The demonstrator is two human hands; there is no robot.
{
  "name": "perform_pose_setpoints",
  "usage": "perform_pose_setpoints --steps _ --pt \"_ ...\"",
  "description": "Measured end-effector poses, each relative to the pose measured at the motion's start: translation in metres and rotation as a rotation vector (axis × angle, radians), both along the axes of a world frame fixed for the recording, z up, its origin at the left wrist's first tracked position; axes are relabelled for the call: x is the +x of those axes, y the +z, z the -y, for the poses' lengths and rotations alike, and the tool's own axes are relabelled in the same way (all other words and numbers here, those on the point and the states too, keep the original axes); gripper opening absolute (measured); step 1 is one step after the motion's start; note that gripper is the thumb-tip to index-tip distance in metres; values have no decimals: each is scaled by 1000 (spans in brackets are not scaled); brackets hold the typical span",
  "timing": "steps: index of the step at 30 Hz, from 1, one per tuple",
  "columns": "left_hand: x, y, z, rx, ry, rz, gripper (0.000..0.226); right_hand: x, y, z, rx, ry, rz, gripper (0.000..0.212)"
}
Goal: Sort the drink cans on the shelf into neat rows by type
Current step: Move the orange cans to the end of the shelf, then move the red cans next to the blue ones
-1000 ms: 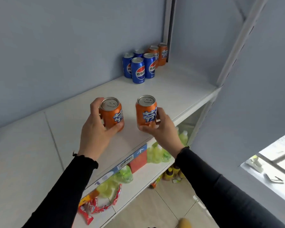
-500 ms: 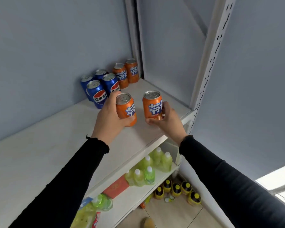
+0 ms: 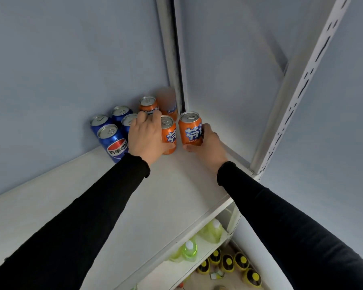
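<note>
The left hand [image 3: 145, 137] and right hand [image 3: 208, 145] are each gripping one orange can [image 3: 168, 133] [image 3: 190, 129], with two more orange cans [image 3: 148, 104] beyond and four blue cans [image 3: 111, 141] left of them.

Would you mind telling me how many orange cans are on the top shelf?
4: one in the left hand at, one in the right hand at, one behind the left fingers, and a blurred one in the corner. Others may be hidden.
</note>
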State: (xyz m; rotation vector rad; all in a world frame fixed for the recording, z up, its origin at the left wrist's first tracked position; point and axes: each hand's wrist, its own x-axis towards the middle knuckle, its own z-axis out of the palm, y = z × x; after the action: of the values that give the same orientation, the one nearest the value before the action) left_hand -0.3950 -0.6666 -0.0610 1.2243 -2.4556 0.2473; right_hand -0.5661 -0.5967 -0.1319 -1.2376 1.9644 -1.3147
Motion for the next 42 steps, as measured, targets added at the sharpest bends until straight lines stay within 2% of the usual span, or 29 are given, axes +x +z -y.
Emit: perform_pose_setpoints --steps 5,11,14,22,28,32,36,42 --pt "-12 0 29 -179 162 196 101 -9 5 43 11 56 -78 66" --pt "-15 5 39 -193 229 301 92 -19 4 69 7 129 -105 77" --pt "-10 7 39 -186 213 315 82 -24 -3 68 7 146 -121 69" --pt "-21 10 39 -94 273 307 78 -17 5 76 -36 134 -189 50" --pt "-25 8 27 -83 309 282 83 -13 4 74 -55 98 -249 56" --pt "-9 11 -4 -115 272 73 76 -13 11 43 -141 96 -283 69" --pt "31 6 -58 -103 293 -44 57 4 23 -4 -236 244 -479 56" --pt "126 -22 -127 39 504 16 51 81 28 -27 -198 559 -756 53"
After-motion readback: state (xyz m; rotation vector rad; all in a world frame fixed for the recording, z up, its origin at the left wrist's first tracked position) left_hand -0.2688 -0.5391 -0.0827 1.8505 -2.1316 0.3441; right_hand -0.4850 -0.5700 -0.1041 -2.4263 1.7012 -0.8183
